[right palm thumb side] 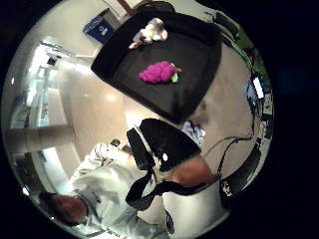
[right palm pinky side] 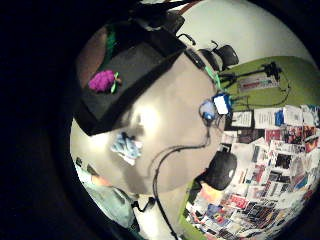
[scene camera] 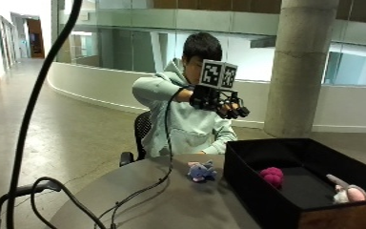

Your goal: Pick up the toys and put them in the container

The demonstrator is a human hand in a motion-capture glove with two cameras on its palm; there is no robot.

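No legible text, label, brand or number anywhere. The printed sheets (right palm pinky side: 270,165) spread over the green surface (right palm pinky side: 295,80) carry print too small to read. The blue sign (right palm thumb side: 101,29) on the floor cannot be read either.

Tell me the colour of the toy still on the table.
Blue-grey toy, clearest in the outside view.

Magenta knobbly plush toy (right palm pinky side: 102,80) lies inside black rectangular container (right palm pinky side: 135,65); pale-blue plush toy (right palm pinky side: 126,147) sits on round grey table (right palm pinky side: 170,125) beside the container.
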